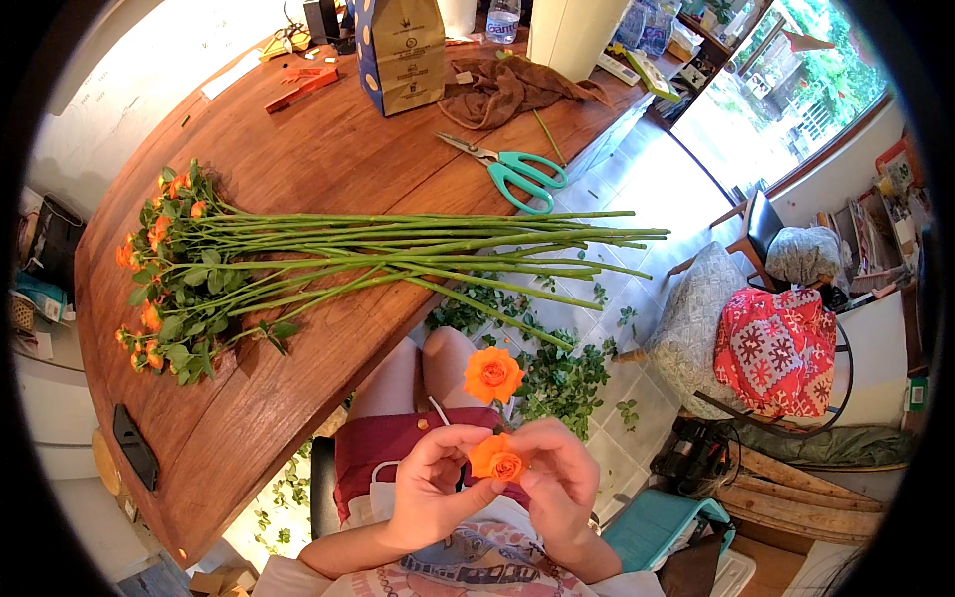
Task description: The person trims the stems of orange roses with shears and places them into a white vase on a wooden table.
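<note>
"So, what's the left hand (430, 490) up to?"

"It has thumb and fingers on the lower orange rose (499, 461), gripping it from the left."

"And the right hand (559, 480)?"

"Closed in on the same bloom from the other side, its fingertips around the petals. The two hands are close together, with the flower between them, above the person's lap."

"What about the upper orange rose (493, 375)?"

"Fully open, just beyond the hands. Its stem runs down towards them, but I can't tell which fingers, if any, have hold of it."

"Anything on the bench (328, 164)?"

"A bundle of long green stems (428, 239) lies across it, orange blooms and leaves to the left, cut ends sticking out past the edge on the right. The teal-handled scissors (494, 159) lie just beyond the stems, blades apart. Past those, there's a crumpled brown cloth (512, 92) beside a paper bag (406, 60)."

"And near the left end?"

"A dark phone (135, 448), lying flat close to the edge."

"The floor?"

"Loose green leaves (562, 376) are scattered over pale tiles (622, 383), thickest just right of the knees."
</note>
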{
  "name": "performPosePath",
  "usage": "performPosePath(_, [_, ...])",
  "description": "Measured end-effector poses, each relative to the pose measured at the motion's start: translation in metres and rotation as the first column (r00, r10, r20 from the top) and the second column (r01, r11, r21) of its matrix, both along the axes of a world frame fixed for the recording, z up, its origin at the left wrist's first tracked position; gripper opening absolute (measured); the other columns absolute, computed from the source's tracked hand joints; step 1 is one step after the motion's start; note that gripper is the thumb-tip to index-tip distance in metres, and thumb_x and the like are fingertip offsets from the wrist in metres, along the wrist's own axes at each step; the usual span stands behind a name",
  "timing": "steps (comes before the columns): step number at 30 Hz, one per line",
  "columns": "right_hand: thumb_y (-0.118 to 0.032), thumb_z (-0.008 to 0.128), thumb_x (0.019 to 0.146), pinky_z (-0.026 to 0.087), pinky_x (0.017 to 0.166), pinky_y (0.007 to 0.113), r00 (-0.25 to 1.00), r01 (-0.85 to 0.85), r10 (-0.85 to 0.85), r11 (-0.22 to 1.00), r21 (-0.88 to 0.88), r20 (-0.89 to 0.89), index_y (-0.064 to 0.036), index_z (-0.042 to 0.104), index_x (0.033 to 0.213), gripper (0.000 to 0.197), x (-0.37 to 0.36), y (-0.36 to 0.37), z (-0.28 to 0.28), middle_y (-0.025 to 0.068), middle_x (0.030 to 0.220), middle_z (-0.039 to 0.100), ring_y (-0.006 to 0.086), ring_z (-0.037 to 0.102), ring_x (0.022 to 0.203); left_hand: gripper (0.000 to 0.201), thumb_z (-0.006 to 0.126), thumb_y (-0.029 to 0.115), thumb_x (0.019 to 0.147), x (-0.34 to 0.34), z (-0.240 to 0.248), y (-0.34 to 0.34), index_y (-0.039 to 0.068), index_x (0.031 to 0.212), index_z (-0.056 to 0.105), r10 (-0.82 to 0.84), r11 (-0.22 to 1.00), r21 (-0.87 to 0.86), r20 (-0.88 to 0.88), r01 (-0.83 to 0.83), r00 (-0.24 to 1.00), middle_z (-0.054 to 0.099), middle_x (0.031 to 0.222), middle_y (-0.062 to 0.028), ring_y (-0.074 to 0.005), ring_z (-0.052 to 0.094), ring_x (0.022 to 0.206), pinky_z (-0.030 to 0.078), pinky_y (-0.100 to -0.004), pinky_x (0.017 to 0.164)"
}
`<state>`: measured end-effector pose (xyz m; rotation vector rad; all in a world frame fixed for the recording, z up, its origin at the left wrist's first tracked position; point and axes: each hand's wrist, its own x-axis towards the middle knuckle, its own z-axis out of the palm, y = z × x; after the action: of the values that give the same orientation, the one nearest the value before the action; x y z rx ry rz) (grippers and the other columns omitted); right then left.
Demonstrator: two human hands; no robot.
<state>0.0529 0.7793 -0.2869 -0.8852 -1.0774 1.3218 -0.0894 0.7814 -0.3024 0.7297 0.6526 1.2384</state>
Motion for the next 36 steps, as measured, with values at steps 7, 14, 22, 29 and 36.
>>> performPosePath(7, [0.008, 0.055, 0.078, 0.041, 0.081, 0.025, 0.994, 0.04, -0.042, 0.999, 0.02, 0.104, 0.0073, 0.054, 0.103, 0.024, -0.001, -0.001, 0.0, 0.0121, 0.102, 0.051, 0.0156, 0.051, 0.091, 0.05, 0.066, -0.012, 0.074, 0.0, 0.0, 0.0, 0.0, 0.118, 0.046, -0.036, 0.999, -0.007, -0.007, 0.036, 0.999, 0.056, 0.11, -0.0083, -0.0138, 0.054, 0.103, 0.043, -0.0279, 0.088])
performPosePath(14, [0.008, 0.057, 0.079, 0.043, 0.079, 0.025, 0.998, 0.054, -0.055, 0.997, -0.057, -0.021, 0.0047, 0.051, 0.108, 0.03, -0.005, -0.003, 0.001, 0.0103, 0.101, 0.052, 0.0138, 0.053, 0.089, 0.054, 0.069, -0.01, 0.072, -0.001, 0.004, 0.002, 0.0, 0.119, 0.045, -0.041, 0.999, -0.006, -0.047, 0.041, 0.998, 0.056, 0.108, -0.0075, -0.0138, 0.054, 0.1, 0.044, -0.0283, 0.087])
performPosePath(22, [0.005, 0.064, 0.079, 0.045, 0.08, 0.024, 0.975, 0.023, -0.066, 0.98, -0.2, -0.214, 0.0029, 0.049, 0.111, 0.035, -0.005, -0.005, -0.003, 0.0069, 0.101, 0.054, 0.0125, 0.054, 0.091, 0.052, 0.067, -0.011, 0.072, -0.001, 0.004, 0.001, -0.002, 0.118, 0.044, 0.01, 0.999, -0.046, -0.081, -0.013, 0.997, 0.057, 0.106, -0.0088, -0.0138, 0.055, 0.099, 0.044, -0.0267, 0.086])
performPosePath(29, [0.003, 0.066, 0.078, 0.045, 0.08, 0.025, 0.954, 0.009, -0.07, 0.979, -0.205, -0.292, 0.0022, 0.05, 0.11, 0.036, -0.006, -0.001, -0.007, 0.0071, 0.1, 0.055, 0.0134, 0.054, 0.091, 0.051, 0.068, -0.009, 0.072, -0.002, -0.001, 0.001, -0.001, 0.116, 0.044, 0.043, 0.999, -0.025, -0.058, -0.044, 0.997, 0.061, 0.106, -0.0115, -0.0165, 0.059, 0.099, 0.047, -0.0281, 0.085])
performPosePath(36, [0.003, 0.066, 0.079, 0.046, 0.075, 0.025, 0.972, 0.042, -0.074, 0.989, -0.143, -0.224, 0.0025, 0.05, 0.11, 0.036, -0.004, 0.0, -0.011, 0.0076, 0.098, 0.055, 0.0133, 0.054, 0.087, 0.053, 0.068, -0.009, 0.073, -0.003, 0.007, 0.004, -0.003, 0.121, 0.045, -0.01, 0.998, -0.066, 0.047, 0.013, 0.999, 0.06, 0.107, -0.0105, -0.0143, 0.058, 0.096, 0.043, -0.0274, 0.087])
